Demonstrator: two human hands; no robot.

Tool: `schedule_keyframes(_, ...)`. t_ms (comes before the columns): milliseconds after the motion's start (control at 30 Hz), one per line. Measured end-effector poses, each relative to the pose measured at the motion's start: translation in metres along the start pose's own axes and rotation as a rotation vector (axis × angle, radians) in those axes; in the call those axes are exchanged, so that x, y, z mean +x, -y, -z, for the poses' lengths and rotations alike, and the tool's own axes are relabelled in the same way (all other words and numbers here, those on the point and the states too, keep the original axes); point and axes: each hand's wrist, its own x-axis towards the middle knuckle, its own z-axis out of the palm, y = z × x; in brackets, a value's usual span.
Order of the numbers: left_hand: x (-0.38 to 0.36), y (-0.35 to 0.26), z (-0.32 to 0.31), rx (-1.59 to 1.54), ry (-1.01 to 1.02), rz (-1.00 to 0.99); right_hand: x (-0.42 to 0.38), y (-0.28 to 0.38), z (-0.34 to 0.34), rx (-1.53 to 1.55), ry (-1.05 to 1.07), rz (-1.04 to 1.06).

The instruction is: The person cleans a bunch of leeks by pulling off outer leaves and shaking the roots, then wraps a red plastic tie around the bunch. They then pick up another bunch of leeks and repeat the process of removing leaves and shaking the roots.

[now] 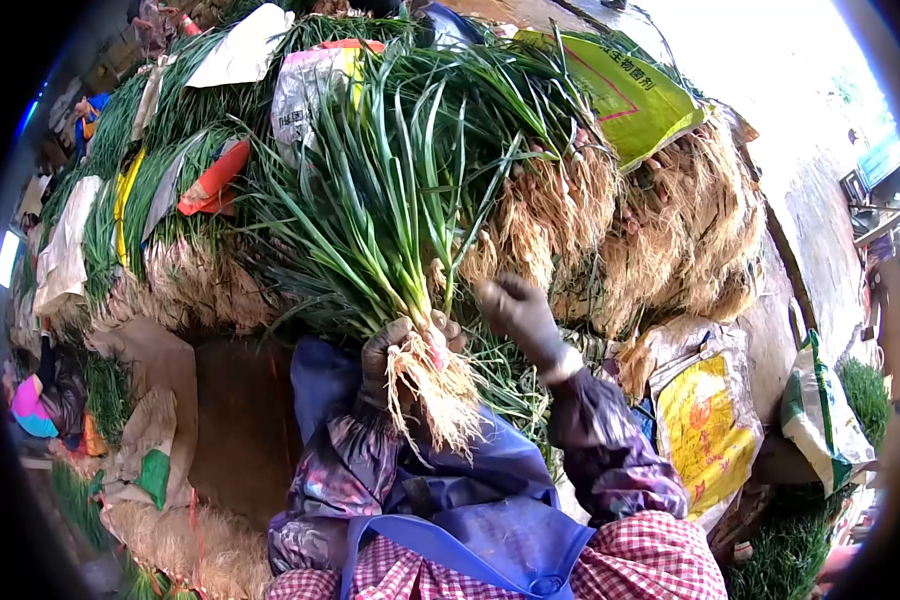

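Note:
My left hand (378, 362), in a dark glove, is wrapped around a bunch of green onions (410, 270) just above my lap. Their leaves fan upward; pinkish bulbs and pale stringy roots (440, 395) hang below the fist. To the right of the bunch, my gloved right hand (525, 320) is raised with its fingers curled in. Whatever it may hold is hidden. It is close to the rooty ends of a heap of green onions (560, 215). A blue apron (490, 540) covers my lap.
More heaped onions (195, 270) stretch to the left. Sacks lie on top, including a yellow-green one (620, 95) and a white one (240, 45). A yellow printed sack (710, 425) stands at my right. Another person in a pink garment (32, 408) is at far left.

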Motion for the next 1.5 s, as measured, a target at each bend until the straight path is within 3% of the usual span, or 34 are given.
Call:
schedule_keyframes(67,-0.001,0.002,0.006,-0.104,0.114,0.084,0.02,0.012,-0.012,0.186,-0.105,0.035)
schedule_keyframes(100,0.001,0.009,0.006,-0.171,0.064,0.002,0.043,-0.009,-0.015,0.409,-0.018,0.004)
schedule_keyframes(133,-0.003,0.007,0.002,-0.187,0.152,0.039,0.042,0.0,-0.043,0.389,-0.226,0.133)
schedule_keyframes(200,-0.009,0.0,0.002,-0.18,0.184,0.06,0.028,0.001,-0.061,0.003,-0.293,0.608)
schedule_keyframes(233,-0.009,-0.004,0.003,-0.169,0.187,0.057,0.015,0.004,-0.053,-0.466,-0.211,0.645)
schedule_keyframes(300,-0.01,-0.011,0.006,-0.153,0.183,0.052,-0.001,-0.039,-0.063,0.036,-0.106,0.314)
schedule_keyframes(333,-0.009,-0.013,0.007,-0.149,0.181,0.042,-0.02,-0.034,-0.054,0.107,-0.162,0.253)
schedule_keyframes(400,-0.007,-0.016,0.01,-0.148,0.179,0.031,-0.015,-0.103,-0.004,0.066,-0.187,0.036)
schedule_keyframes(467,-0.008,-0.021,0.011,-0.151,0.192,0.02,-0.014,-0.122,0.03,-1.295,0.385,-0.032)
schedule_keyframes(500,-0.008,-0.024,0.011,-0.153,0.197,0.016,-0.027,-0.063,0.018,-1.468,0.561,-0.235)
schedule_keyframes(533,-0.01,-0.028,0.009,-0.159,0.206,0.01,-0.023,-0.073,0.032,-1.325,0.25,0.05)
schedule_keyframes(567,-0.012,-0.03,0.01,-0.165,0.2,0.004,-0.016,-0.028,0.021,-1.246,-0.145,-0.001)
schedule_keyframes(600,-0.014,-0.033,0.009,-0.169,0.211,-0.006,0.003,-0.001,0.024,-1.283,-0.329,0.017)
schedule_keyframes(633,-0.017,-0.035,0.008,-0.168,0.211,-0.014,0.02,0.017,0.03,-1.094,-0.531,0.197)
schedule_keyframes(700,-0.021,-0.038,0.006,-0.164,0.217,-0.029,0.068,0.035,0.04,-1.198,-0.686,0.298)
schedule_keyframes(733,-0.023,-0.038,0.005,-0.163,0.22,-0.034,0.088,0.044,0.041,-1.287,-0.622,0.207)
schedule_keyframes(833,-0.025,-0.039,0.006,-0.163,0.221,-0.048,0.124,0.024,0.046,-1.282,-0.682,0.352)
schedule_keyframes(900,-0.026,-0.042,0.009,-0.157,0.222,-0.054,0.104,0.028,0.034,-1.171,-0.766,0.434)
schedule_keyframes(933,-0.026,-0.043,0.011,-0.159,0.218,-0.054,0.094,0.019,0.03,-1.128,-0.802,0.571)
schedule_keyframes(1033,-0.024,-0.043,0.013,-0.162,0.217,-0.04,0.065,0.009,-0.004,-1.167,-0.749,0.592)
schedule_keyframes(1133,-0.031,-0.046,0.014,-0.164,0.209,-0.041,0.075,-0.008,-0.004,-1.181,-0.545,0.465)
schedule_keyframes(1267,-0.035,-0.048,0.017,-0.148,0.217,-0.058,0.076,-0.013,0.0,-1.091,-0.739,0.424)
schedule_keyframes(1300,-0.036,-0.047,0.017,-0.147,0.2,-0.053,0.076,-0.02,0.005,-1.112,-0.708,0.479)
schedule_keyframes(1400,-0.026,-0.041,0.014,-0.127,0.165,-0.032,0.076,-0.023,0.008,-1.115,-0.616,0.272)
schedule_keyframes(1467,-0.022,-0.038,0.015,-0.102,0.143,-0.026,0.055,-0.017,-0.002,-0.71,-0.544,0.523)
schedule_keyframes(1500,-0.022,-0.037,0.017,-0.088,0.124,-0.016,0.032,-0.007,-0.012,-0.709,-0.49,0.655)
